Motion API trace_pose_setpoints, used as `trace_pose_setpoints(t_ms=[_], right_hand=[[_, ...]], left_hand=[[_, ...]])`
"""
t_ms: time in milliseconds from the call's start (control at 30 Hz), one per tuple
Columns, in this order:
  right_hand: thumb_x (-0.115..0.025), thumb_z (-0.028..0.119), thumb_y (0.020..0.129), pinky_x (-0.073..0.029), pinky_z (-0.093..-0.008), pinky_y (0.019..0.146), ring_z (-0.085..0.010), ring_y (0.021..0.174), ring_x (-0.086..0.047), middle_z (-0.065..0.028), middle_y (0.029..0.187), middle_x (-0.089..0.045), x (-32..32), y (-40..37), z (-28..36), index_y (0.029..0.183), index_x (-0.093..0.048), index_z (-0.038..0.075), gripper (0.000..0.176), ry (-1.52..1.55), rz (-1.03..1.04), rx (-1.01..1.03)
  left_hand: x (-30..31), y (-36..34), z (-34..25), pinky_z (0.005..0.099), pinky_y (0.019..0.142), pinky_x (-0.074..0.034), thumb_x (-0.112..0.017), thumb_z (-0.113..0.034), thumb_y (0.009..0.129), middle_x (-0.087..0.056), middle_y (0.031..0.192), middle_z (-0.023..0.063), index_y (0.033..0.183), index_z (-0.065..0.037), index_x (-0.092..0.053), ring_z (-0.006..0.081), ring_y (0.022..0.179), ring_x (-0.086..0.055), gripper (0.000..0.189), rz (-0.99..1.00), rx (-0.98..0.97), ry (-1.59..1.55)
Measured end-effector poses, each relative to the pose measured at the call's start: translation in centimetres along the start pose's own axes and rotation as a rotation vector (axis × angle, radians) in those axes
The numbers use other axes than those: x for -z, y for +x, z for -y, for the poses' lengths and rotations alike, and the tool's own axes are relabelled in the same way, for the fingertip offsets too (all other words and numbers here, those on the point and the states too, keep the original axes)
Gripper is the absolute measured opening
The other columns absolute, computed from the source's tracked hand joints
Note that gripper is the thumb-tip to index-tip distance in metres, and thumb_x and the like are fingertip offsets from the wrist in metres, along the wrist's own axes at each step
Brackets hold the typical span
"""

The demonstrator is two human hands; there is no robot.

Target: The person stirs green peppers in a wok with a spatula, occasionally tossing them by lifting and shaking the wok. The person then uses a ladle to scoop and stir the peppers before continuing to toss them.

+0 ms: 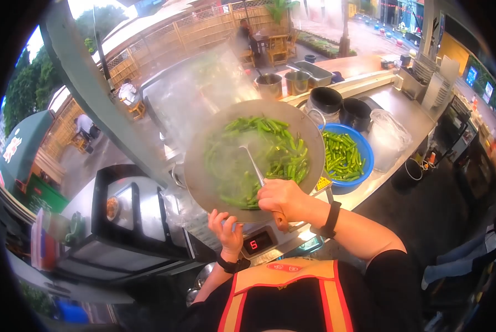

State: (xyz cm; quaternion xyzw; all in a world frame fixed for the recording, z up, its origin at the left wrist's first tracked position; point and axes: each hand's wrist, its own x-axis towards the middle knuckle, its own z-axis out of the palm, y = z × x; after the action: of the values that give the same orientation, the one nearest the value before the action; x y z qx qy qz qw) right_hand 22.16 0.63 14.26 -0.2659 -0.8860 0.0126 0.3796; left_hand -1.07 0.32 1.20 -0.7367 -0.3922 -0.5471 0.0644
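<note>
A large round wok [201,188] stands on a cooker with a red digit display [253,244]. Green pods [286,141] lie in it under rising steam. My right hand [281,202] is closed around the wooden handle of a metal spatula [252,160], whose tip reaches into the pods. At the wok's near left edge is my left hand [226,229], raised with its fingers apart and nothing seen in it. Right of the wok, a blue basket [368,152] holds more green pods.
Behind the basket stand dark pots [325,99] and a plastic-wrapped container [389,133]. Metal pots [269,86] line the back counter. A black-framed appliance [140,210] is at the left. Seated people [245,36] are in the distance. Plates [425,69] are stacked at the right.
</note>
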Motion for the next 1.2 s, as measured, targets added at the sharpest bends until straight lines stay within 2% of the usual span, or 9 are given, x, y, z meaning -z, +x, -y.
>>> trace_pose_setpoints(t_ms=[233,367,533,600,700,833,867,1067,1200], right_hand=[[-0.065,0.018,0.06,-0.052,-0.0424,0.084,-0.0263,0.074,-0.059,-0.0049,0.071,-0.055,3.8,-3.6,4.0,0.068,-0.051,0.011,0.018,-0.017,0.156,-0.071],[-0.066,0.017,0.055,-0.052,-0.0422,0.082,-0.0273,0.071,-0.058,-0.0056,0.07,-0.054,3.6,-3.9,3.8,0.066,-0.05,0.011,0.021,-0.023,0.079,-0.044],[-0.064,0.015,0.047,-0.051,-0.0389,0.07,-0.0292,0.07,-0.057,-0.0059,0.067,-0.053,2.2,-1.6,1.4,0.065,-0.05,0.011,0.024,0.005,0.048,-0.1],[-0.066,0.016,0.05,-0.049,-0.0369,0.066,-0.0271,0.07,-0.057,-0.0046,0.067,-0.053,2.7,-1.8,2.6,0.065,-0.05,0.011,0.022,-0.004,0.092,-0.138],[-0.065,0.02,0.059,-0.05,-0.0351,0.064,-0.023,0.07,-0.058,-0.0023,0.067,-0.053,1.8,-3.0,5.0,0.066,-0.052,0.013,0.017,-0.093,0.026,0.035],[-0.063,0.018,0.062,-0.052,-0.0363,0.075,-0.0254,0.077,-0.061,-0.0043,0.074,-0.057,1.5,-3.1,3.4,0.069,-0.053,0.012,0.014,-0.057,0.104,-0.145],[-0.063,0.018,0.062,-0.052,-0.0363,0.075,-0.0254,0.077,-0.061,-0.0043,0.074,-0.057,1.3,-2.8,3.0,0.069,-0.053,0.012,0.014,-0.052,0.11,-0.14],[-0.065,0.015,0.063,-0.053,-0.0434,0.081,-0.0265,0.084,-0.066,-0.0071,0.077,-0.062,5.1,-1.0,6.1,0.071,-0.055,0.008,0.015,-0.041,-0.122,-0.061],[-0.063,0.011,0.064,-0.053,-0.0457,0.086,-0.0261,0.087,-0.067,-0.0071,0.078,-0.064,7.5,-0.8,9.2,0.073,-0.057,0.008,0.012,0.05,-0.073,-0.017]], left_hand=[[0.0,-0.1,0.1,0.058,0.105,-0.031,-0.071,-0.028,0.082,-0.055,0.107,0.0099,0.093,-0.012,-0.062,0.0389,0.119,-0.046,0.021,-0.014,0.038,-0.022],[-0.1,0.0,0.0,0.0578,0.105,-0.032,-0.071,-0.028,0.082,-0.055,0.107,0.01,0.094,-0.012,-0.062,0.0392,0.119,-0.046,0.022,-0.014,0.035,-0.021],[0.0,0.2,0.0,0.0554,0.103,-0.032,-0.068,-0.029,0.085,-0.055,0.108,0.0112,0.095,-0.01,-0.062,0.0401,0.119,-0.045,0.023,-0.004,0.021,-0.007],[0.2,0.0,0.1,0.0529,0.101,-0.033,-0.064,-0.031,0.089,-0.055,0.109,0.0123,0.095,-0.009,-0.061,0.0411,0.119,-0.045,0.023,0.003,0.004,0.001],[-0.1,0.1,0.2,0.0528,0.101,-0.033,-0.065,-0.03,0.087,-0.055,0.109,0.0125,0.095,-0.009,-0.061,0.041,0.118,-0.045,0.023,-0.006,0.007,-0.001],[0.1,0.0,0.0,0.0552,0.103,-0.033,-0.071,-0.025,0.08,-0.056,0.108,0.0113,0.094,-0.01,-0.062,0.0398,0.118,-0.046,0.022,-0.007,0.023,-0.01],[0.1,0.1,0.0,0.0574,0.105,-0.032,-0.075,-0.02,0.074,-0.056,0.108,0.0101,0.094,-0.011,-0.063,0.0388,0.119,-0.046,0.025,-0.007,0.037,-0.023],[0.1,0.1,0.0,0.0566,0.105,-0.032,-0.076,-0.015,0.07,-0.056,0.109,0.0098,0.094,-0.011,-0.063,0.0383,0.119,-0.046,0.028,-0.007,0.031,-0.017],[0.0,-0.1,0.1,0.0562,0.105,-0.033,-0.077,-0.014,0.068,-0.055,0.11,0.0096,0.093,-0.011,-0.063,0.038,0.119,-0.046,0.029,-0.002,0.038,-0.003]])
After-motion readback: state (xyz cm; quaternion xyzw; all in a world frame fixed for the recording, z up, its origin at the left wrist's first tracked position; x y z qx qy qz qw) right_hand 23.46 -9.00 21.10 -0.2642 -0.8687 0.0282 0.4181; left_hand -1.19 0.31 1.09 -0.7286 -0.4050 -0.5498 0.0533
